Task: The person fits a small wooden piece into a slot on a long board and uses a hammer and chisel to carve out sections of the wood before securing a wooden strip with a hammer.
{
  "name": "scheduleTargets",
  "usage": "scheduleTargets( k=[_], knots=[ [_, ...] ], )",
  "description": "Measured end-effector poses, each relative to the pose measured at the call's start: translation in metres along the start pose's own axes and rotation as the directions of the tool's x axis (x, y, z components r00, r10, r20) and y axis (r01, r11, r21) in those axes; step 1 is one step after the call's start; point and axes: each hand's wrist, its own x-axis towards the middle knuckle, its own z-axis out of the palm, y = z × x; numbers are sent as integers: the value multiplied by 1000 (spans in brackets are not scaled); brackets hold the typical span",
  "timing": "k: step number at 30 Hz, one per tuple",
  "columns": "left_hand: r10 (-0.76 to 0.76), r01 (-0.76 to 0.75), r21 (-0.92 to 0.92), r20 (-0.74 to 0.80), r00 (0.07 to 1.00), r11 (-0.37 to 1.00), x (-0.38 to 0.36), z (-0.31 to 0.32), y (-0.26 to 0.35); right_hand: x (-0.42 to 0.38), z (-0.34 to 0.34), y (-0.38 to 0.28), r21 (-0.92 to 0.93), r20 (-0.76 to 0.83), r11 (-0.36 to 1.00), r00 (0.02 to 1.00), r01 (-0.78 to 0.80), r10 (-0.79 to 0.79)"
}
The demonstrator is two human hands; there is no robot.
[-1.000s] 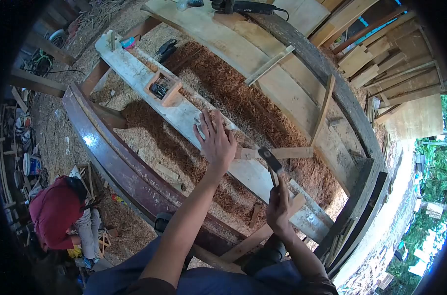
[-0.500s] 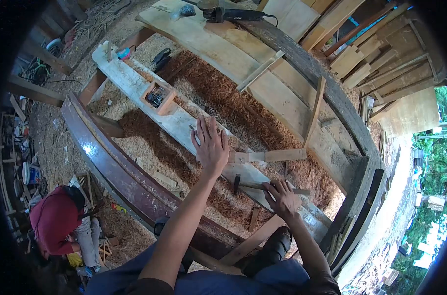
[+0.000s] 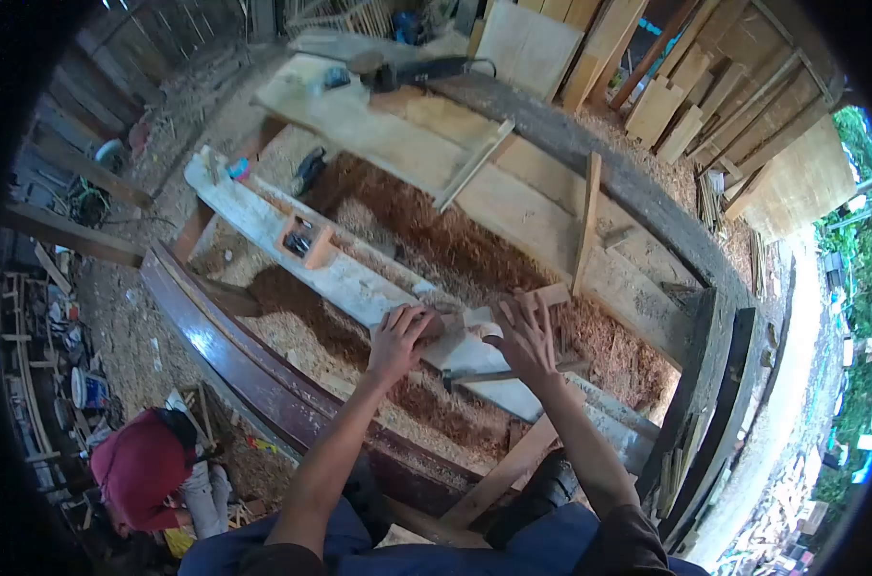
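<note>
A short wooden piece [image 3: 449, 324] lies across the long pale plank [image 3: 354, 293], with some blur around it. My left hand [image 3: 397, 338] is closed at its near-left end, fingers bent over the wood. Over its other part is my right hand [image 3: 530, 336], fingers stretched and apart, seemingly touching it. The wood's far end shows beyond those fingers. A hammer [image 3: 484, 376] rests on the plank just below my right hand, its head toward the left. Farther up the plank sits a small wooden box [image 3: 304, 240] with dark metal pieces inside, probably nails.
A wide board assembly [image 3: 541, 206] with cross strips stands beyond the shavings. A power tool [image 3: 383, 77] lies on its far end. Nearer me runs a dark varnished beam [image 3: 263, 379]. Someone in a red top [image 3: 143, 468] crouches at the lower left.
My right hand has let go of the hammer handle and moved up to the short wooden piece. My left hand has gone from lying flat to bending over its end. The view has shifted.
</note>
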Motion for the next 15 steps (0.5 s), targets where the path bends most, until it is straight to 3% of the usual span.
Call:
scheduleTargets(
  k=[2,3,5,7,9,10,13,15],
  knots=[
    [73,-62,106,-100,992,992,7,-15,0,27,9,13,10,77,997,994,71,-72],
    [93,-77,142,-108,990,987,18,-35,1,43,-5,14,17,37,997,997,73,-73],
    [107,-77,153,-195,975,985,37,-83,14,72,-50,13,205,133,978,989,43,-71],
    [141,-90,230,-217,966,969,64,-141,26,99,-101,16,179,-9,974,990,140,-140],
    [244,-176,280,-230,942,944,85,-194,45,120,-153,17,124,50,958,963,257,-265],
    [202,-136,279,-221,954,950,95,-225,65,125,-175,15,125,-103,946,952,300,-288],
    [223,-106,384,-275,935,917,107,-282,115,112,-242,-1,9,-204,969,949,247,-240],
    [243,-111,427,-269,932,897,99,-302,139,94,-263,-10,60,-222,974,954,220,-202]
  ],
)
